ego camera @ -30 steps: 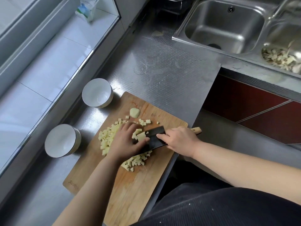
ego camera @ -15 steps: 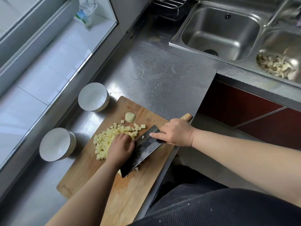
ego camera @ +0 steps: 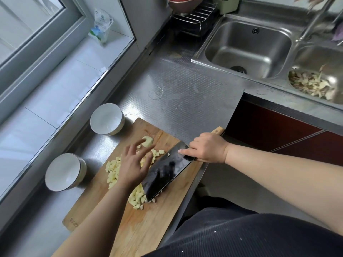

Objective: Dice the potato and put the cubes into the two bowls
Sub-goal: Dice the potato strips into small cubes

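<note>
Pale potato cubes (ego camera: 113, 172) lie heaped on a wooden cutting board (ego camera: 152, 223). An uncut rounded potato end (ego camera: 148, 141) sits near the board's far edge. My left hand (ego camera: 134, 165) hovers over the heap with fingers spread, slightly blurred. My right hand (ego camera: 207, 150) grips the wooden handle of a dark cleaver (ego camera: 167, 168), index finger laid along the blade. The blade lies tilted with its edge down among the cubes. Two empty white bowls stand left of the board: one far (ego camera: 106, 118), one near (ego camera: 64, 171).
The steel counter (ego camera: 178, 101) runs back to a double sink (ego camera: 248, 47); its right basin holds peelings (ego camera: 311, 84). A wire rack (ego camera: 193, 17) stands at the back. A window sill with a small packet (ego camera: 100, 26) runs along the left. The counter's edge drops off right of the board.
My left hand has lifted off the cubes and opened its fingers. The cleaver has swung from a crosswise position to a diagonal one, its blade now tilted beside the heap.
</note>
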### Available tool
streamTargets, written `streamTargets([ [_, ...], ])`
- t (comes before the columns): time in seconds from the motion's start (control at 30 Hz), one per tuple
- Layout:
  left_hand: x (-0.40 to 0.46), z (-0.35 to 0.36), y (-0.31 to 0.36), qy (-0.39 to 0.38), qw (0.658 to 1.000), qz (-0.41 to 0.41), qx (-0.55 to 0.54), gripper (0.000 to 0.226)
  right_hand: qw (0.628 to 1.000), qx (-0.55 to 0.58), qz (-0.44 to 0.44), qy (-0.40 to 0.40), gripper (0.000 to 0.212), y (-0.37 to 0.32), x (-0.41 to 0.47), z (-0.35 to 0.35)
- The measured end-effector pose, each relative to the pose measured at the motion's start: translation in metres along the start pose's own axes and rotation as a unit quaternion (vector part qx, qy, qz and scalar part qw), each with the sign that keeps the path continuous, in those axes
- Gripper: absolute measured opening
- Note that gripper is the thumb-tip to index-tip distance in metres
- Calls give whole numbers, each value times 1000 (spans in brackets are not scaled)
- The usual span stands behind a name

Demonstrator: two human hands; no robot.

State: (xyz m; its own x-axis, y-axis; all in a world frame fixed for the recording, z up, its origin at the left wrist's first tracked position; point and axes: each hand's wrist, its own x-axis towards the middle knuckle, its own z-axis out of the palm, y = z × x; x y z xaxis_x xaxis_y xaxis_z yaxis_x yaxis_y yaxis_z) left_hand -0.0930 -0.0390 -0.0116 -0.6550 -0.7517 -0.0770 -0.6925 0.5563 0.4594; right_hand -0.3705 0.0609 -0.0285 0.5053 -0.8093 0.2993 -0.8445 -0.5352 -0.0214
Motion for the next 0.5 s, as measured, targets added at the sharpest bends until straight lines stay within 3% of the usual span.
streamTargets([
  [0.1,2,1,15,-111,987,89,72,57,999,-13,-29,13,40,-1,7,3],
  [0.2,-4,7,9,-172,976,92,99,63,998,-15,-48,30,32,-6,13,4],
  [0.5,-26,-1,-38,-180,978,-53,90,91,999,5,-34,17,20,-2,15,3],
])
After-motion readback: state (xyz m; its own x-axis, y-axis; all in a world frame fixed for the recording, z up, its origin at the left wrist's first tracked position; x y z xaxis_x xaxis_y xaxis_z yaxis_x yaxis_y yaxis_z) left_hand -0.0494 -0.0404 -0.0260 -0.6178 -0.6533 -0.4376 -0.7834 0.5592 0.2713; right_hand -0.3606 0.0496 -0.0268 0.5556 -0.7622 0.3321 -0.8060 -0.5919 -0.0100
